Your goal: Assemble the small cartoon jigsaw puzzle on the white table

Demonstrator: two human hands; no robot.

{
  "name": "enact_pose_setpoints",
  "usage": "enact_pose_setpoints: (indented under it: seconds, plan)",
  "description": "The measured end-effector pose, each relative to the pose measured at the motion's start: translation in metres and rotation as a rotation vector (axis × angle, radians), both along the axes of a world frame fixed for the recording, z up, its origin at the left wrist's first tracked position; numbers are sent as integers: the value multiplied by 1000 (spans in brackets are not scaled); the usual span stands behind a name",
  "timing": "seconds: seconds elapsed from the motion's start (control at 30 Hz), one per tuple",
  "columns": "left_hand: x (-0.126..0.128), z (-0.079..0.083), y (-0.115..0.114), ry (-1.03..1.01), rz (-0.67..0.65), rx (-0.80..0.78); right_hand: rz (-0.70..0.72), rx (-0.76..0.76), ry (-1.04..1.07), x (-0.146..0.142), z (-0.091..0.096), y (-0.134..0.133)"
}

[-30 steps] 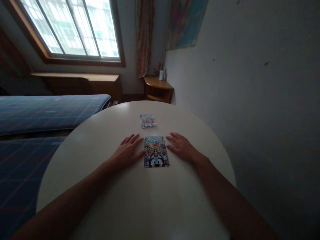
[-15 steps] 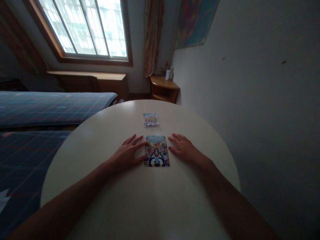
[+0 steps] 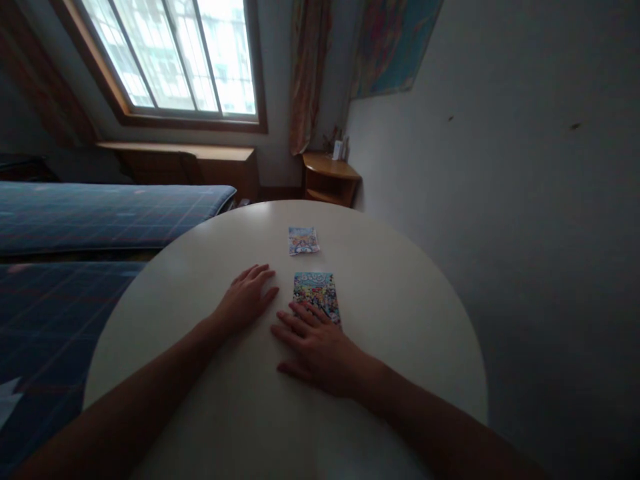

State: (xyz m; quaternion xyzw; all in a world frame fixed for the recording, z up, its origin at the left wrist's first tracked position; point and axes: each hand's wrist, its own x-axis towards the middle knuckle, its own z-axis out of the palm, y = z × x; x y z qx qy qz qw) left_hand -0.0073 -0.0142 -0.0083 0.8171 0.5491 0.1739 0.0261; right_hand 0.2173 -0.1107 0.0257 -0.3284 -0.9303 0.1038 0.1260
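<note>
A colourful Bluey picture booklet (image 3: 316, 288) lies flat on the white round table (image 3: 240, 413). My right hand (image 3: 313, 343) has its fingers spread over the booklet's lower part and hides it; whether it presses down I cannot tell. To the left of the booklet, my left hand (image 3: 249, 290) rests on the tabletop with fingers stretched out, holding nothing. Beyond the booklet sits a smaller printed packet (image 3: 303, 241), its edges slightly crinkled, apart from both hands.
A bed with a blue plaid cover (image 3: 100, 213) stands left of the table. The white wall (image 3: 500, 220) runs along the right. Behind are a wooden corner shelf (image 3: 330, 165), a long desk (image 3: 220, 153) and a barred window (image 3: 175, 60).
My right hand has moved left and nearer to me, from the booklet's right side onto its lower part. My left hand has drawn away to the left of the booklet.
</note>
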Motion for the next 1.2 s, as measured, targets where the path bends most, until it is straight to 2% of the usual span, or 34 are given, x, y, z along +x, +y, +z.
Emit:
enact_pose_setpoints:
  seconds: [0.1, 0.27, 0.47, 0.63, 0.77, 0.87, 0.93, 1.03, 1.2]
  plan:
    - [5, 3, -4, 8, 10, -20, -25, -5, 13, 11, -3, 18]
    - [8, 5, -6, 28, 16, -33, -188, 42, 70, 34, -6, 46]
    - [12, 2, -1, 1, 26, -9, -397, 96, 56, 73, -8, 80]
    - [18, 4, 4, 14, 24, 24, -685, 67, 123, 110, -9, 115]
    - [19, 3, 5, 19, -16, 38, -786, 85, 160, 126, -16, 134]
    - [18, 2, 5, 10, -115, 37, -805, 97, 181, 124, -20, 135]
    - [17, 1, 4, 9, -191, 26, -769, 102, 171, 117, -20, 128]
    - [15, -1, 4, 36, -258, -17, -639, 83, 87, 97, -20, 110]
    - [13, -2, 4, 60, -268, -39, -455, -8, -57, 60, -23, 84]
